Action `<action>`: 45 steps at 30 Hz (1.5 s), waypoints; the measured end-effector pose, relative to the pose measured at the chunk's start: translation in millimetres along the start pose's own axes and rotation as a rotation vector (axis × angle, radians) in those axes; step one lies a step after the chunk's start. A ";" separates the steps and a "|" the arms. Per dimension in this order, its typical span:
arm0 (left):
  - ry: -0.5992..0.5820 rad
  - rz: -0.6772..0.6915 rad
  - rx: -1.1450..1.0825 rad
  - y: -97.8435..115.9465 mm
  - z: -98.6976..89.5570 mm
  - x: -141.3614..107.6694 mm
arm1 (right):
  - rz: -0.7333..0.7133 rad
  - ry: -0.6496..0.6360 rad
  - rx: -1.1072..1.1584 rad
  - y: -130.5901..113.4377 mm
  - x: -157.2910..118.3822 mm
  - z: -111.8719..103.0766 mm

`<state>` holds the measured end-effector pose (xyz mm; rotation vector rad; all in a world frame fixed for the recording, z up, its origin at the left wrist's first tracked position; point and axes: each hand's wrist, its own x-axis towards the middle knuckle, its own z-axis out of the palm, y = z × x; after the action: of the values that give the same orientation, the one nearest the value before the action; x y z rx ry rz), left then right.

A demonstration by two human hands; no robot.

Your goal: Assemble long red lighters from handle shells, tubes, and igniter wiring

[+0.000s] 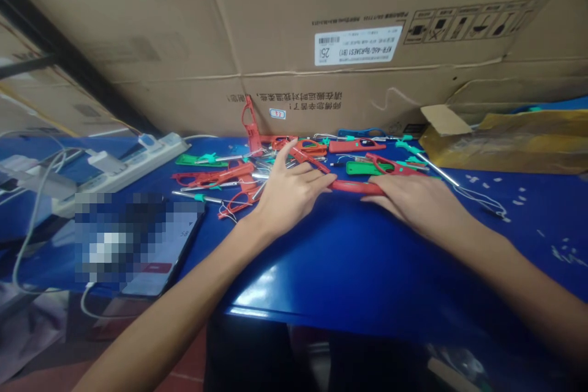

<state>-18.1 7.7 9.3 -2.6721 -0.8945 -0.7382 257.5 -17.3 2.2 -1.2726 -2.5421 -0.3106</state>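
A red plastic lighter-like body (353, 187) is held level between my two hands over the blue table (285, 275). My left hand (294, 190) pinches its left end, with the index finger raised. Around the right end, the fingers of my right hand (408, 199) are closed. Just behind my hands lies a pile of red casings (358, 146), green casings (367, 168) and metal rods with teal fittings (438, 168). One red casing (250, 128) leans upright against the cardboard box behind.
A large cardboard box (275, 30) walls off the back. At left are a white power strip (124, 171) with plugs and cables, and a phone (160, 257). A taped carton (509, 141) stands at back right, near small white scraps (519, 190).
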 end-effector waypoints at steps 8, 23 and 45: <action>0.207 -0.038 -0.092 -0.8 -19.8 -0.2 | 0.173 -0.012 0.375 -7.7 1.4 -12.9; 0.292 -0.550 -1.042 -11.8 17.5 3.0 | 0.483 -0.238 1.159 -19.7 7.9 -6.2; 0.197 -0.750 -1.538 11.4 24.2 6.4 | 0.240 -0.070 0.252 -31.8 5.9 4.4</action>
<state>2.7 10.6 -8.4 -3.0349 -1.7665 -2.6968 227.8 -30.2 -1.9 -1.4868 -2.3565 0.1031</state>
